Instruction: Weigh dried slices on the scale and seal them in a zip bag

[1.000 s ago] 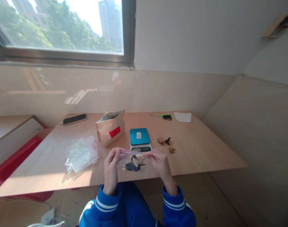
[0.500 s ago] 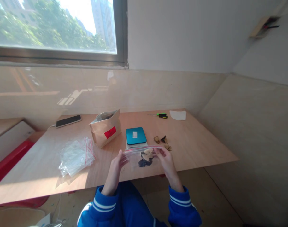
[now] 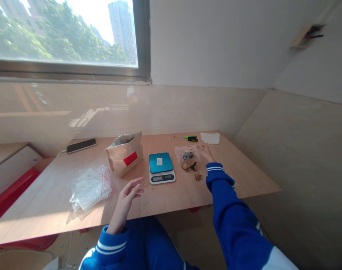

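Observation:
My right hand [image 3: 205,153] reaches out over the right part of the table and pinches the right end of a clear zip-lock bag [image 3: 178,153]. Dark and pale dried pieces [image 3: 188,155] show through its plastic. Just below the bag, several loose dried brown pieces [image 3: 198,176] lie on the wood. My left hand [image 3: 129,193] holds nothing, its fingers apart, over the table's near side. To its upper right stands a kitchen scale [image 3: 161,163] with a blue top, a white body and a small display.
A brown paper pouch [image 3: 123,157] with a red label stands open left of the scale. A pile of clear zip bags [image 3: 89,187] lies nearer me at left. Along the back are a phone [image 3: 81,145], screwdrivers [image 3: 191,138] and a white paper [image 3: 210,138].
The bag of dried pieces has moved from in front of me to the right, beyond the loose pieces, in my right hand. My left hand has let go of it. The scale's display now shows.

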`<state>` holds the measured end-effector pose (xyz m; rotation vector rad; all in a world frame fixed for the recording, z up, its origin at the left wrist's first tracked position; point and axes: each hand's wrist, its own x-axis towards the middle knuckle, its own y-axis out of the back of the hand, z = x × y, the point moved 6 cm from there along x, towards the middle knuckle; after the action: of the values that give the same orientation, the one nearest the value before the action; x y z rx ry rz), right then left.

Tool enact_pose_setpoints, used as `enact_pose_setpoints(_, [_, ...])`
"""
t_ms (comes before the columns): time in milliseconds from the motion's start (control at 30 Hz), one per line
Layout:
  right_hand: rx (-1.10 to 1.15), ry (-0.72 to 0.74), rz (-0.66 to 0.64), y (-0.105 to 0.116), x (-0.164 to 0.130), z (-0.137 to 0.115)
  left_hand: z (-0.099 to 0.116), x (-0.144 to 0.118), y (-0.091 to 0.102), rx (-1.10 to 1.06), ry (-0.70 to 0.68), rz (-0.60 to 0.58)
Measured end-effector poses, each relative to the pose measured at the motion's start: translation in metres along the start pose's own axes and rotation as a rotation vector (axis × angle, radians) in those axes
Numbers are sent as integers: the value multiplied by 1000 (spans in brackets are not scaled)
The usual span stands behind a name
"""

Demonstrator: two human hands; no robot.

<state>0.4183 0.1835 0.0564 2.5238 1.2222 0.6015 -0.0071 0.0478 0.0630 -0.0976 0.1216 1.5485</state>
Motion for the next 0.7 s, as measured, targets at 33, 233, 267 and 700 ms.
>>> enact_pose_setpoints(33, [-58, 7, 3, -4, -4, 4, -3, 3, 10, 30, -15, 35])
enact_pose_setpoints(233, [-296, 135, -127, -26, -75, 28, -27, 22, 85, 263, -122, 330])
enact_pose_setpoints(267, [-316, 162, -164, -32, -86, 30, -29, 23, 95, 290, -135, 367])
enact_pose_setpoints(700, [-263, 423, -251, -53, -89, -15, -41, 20, 127, 421, -190, 480])
